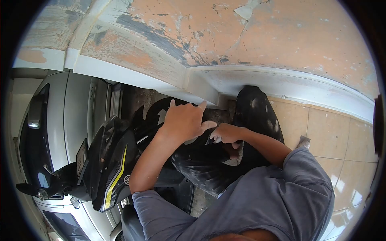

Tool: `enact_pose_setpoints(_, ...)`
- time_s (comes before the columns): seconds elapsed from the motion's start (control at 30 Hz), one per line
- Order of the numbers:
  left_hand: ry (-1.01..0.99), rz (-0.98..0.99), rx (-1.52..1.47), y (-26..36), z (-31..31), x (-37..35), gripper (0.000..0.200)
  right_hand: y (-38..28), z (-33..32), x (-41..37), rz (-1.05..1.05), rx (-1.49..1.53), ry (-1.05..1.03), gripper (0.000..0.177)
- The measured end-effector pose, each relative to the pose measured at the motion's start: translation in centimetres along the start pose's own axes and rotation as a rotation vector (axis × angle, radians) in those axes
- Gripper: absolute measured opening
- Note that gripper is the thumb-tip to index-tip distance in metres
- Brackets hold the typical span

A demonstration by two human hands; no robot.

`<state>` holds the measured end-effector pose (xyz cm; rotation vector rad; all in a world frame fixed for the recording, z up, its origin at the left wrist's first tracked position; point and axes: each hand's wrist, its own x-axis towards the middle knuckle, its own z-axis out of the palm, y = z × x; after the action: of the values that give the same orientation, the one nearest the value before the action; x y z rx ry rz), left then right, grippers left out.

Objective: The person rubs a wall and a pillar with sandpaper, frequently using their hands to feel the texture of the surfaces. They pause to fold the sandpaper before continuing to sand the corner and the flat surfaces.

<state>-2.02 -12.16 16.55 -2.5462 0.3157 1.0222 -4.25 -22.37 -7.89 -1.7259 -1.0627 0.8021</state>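
Observation:
My left hand (183,119) reaches to the lower edge of the white painted ledge (161,82). Its thumb and two outer fingers are spread, while the middle fingers are hidden beyond the knuckles. Close beside its thumb is my right hand (227,133), fingers curled in over my lap. Something small and whitish shows at those fingertips, and I cannot tell what it is. Both hands are between my knees, whose black trousers (257,108) carry pale dusty marks. Above the ledge, the wall (261,36) has scraped orange and grey patches.
A black motorbike (110,164) with a yellow stripe stands close by my left arm, its mirror (28,188) sticking out. Behind it is a silver car (76,108). Beige floor tiles (327,132) lie to my right, with a small flat grey piece (304,139) near my sleeve.

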Motion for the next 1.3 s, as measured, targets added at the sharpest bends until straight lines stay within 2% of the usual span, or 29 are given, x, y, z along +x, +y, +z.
enact_pose_setpoints(0.07, 0.802, 0.115, 0.212, -1.6, 0.6, -0.2, 0.062, 0.0, 0.0, -0.1, -0.012, -0.030, -0.005, 0.044)
enact_pose_setpoints(0.1, 1.090, 0.101, 0.348, -2.9, -0.6, 0.0, 0.055, 0.3, 0.2, -0.1, -0.006, -0.022, -0.009, 0.044)
enact_pose_setpoints(0.17, 1.324, -0.225, 0.501, -5.0, -2.5, 0.5, 0.058, 1.1, 0.6, 0.3, -0.022, 0.002, 0.018, 0.043)
enact_pose_setpoints(0.23, 1.179, -0.536, 0.788, -6.5, -1.6, 2.8, 0.067, 1.5, 0.8, 0.4, -0.015, 0.011, 0.016, 0.043)
enact_pose_setpoints(0.3, 1.011, -0.383, 0.652, -4.7, 1.8, 4.9, 0.075, 1.5, 0.7, 0.3, -0.008, 0.014, 0.010, 0.043)
enact_pose_setpoints(0.33, 0.881, -0.219, 0.642, -4.2, 4.0, 5.8, 0.079, 1.2, 0.4, 0.2, 0.000, 0.013, -0.002, 0.043)
enact_pose_setpoints(0.4, 0.550, -0.038, 0.623, -2.4, 6.2, 5.8, 0.076, 1.1, 0.3, 0.3, 0.008, 0.012, -0.014, 0.043)
enact_pose_setpoints(0.47, 0.314, 0.350, 0.035, -3.5, 6.1, 4.8, 0.067, 1.1, 0.3, 0.3, -0.002, 0.043, -0.017, 0.042)
enact_pose_setpoints(0.5, 0.310, 0.355, 0.035, -3.5, 6.6, 4.4, 0.067, 1.1, 0.4, 0.2, 0.001, 0.048, -0.015, 0.042)
enact_pose_setpoints(0.57, 0.246, 0.463, -1.086, -3.6, 8.0, 3.9, 0.054, 1.0, 0.3, 0.2, -0.054, 0.167, 0.079, 0.040)
enact_pose_setpoints(0.6, 0.445, 0.542, -0.893, -3.9, 9.3, 4.5, 0.050, 0.9, 0.0, 0.4, -0.057, 0.170, 0.077, 0.040)
enact_pose_setpoints(0.67, 0.472, 0.497, -0.962, -3.3, 13.0, 6.1, 0.051, 0.5, -0.7, 0.7, -0.106, 0.347, 0.220, 0.036)
enact_pose_setpoints(0.7, 0.500, 0.456, -1.034, -3.0, 15.0, 7.0, 0.052, 0.5, -1.0, 0.8, -0.102, 0.350, 0.214, 0.036)
enact_pose_setpoints(0.73, 0.390, 0.415, -1.045, -2.9, 16.2, 7.5, 0.057, 0.6, -1.4, 0.9, -0.100, 0.463, 0.279, 0.035)
enact_pose_setpoints(0.77, 0.390, 0.414, -1.056, -2.6, 17.5, 7.9, 0.057, 0.7, -1.5, 1.0, -0.096, 0.573, 0.343, 0.033)
enact_pose_setpoints(0.8, 0.382, 0.401, -1.282, -1.8, 18.0, 7.9, 0.060, 0.7, -1.6, 1.0, -0.078, 0.699, 0.362, 0.029)
enact_pose_setpoints(0.83, 0.370, 0.384, -1.508, -1.2, 18.3, 7.9, 0.062, 0.6, -1.6, 0.9, -0.069, 0.695, 0.353, 0.029)
enact_pose_setpoints(0.9, 0.432, 0.311, -1.640, -0.8, 18.7, 8.4, 0.061, 0.2, -1.8, 0.5, -0.071, 0.789, 0.434, 0.030)
enact_pose_setpoints(0.97, 0.443, 0.157, -1.925, -1.0, 19.2, 8.9, 0.055, 0.2, -2.1, 0.7, -0.071, 0.833, 0.399, 0.031)
enact_pose_setpoints(1.0, 0.443, 0.148, -1.939, -1.1, 19.6, 8.9, 0.055, 0.5, -2.0, 0.9, -0.094, 0.904, 0.472, 0.029)
enact_pose_setpoints(1.03, 0.353, 0.174, -2.008, -1.2, 19.8, 8.9, 0.050, 0.7, -2.0, 1.2, -0.119, 0.970, 0.548, 0.027)
enact_pose_setpoints(1.1, 0.173, 0.238, -2.137, -1.3, 20.0, 9.1, 0.041, 1.0, -2.0, 1.4, -0.116, 1.010, 0.552, 0.027)
enact_pose_setpoints(1.23, 0.310, 0.333, -2.121, -1.2, 19.7, 9.2, 0.034, 0.5, -1.9, 1.3, -0.089, 1.013, 0.584, 0.028)
enact_pose_setpoints(1.3, 0.325, 0.241, -2.050, -1.5, 19.1, 9.1, 0.031, 0.7, -1.9, 1.6, -0.115, 0.948, 0.535, 0.028)
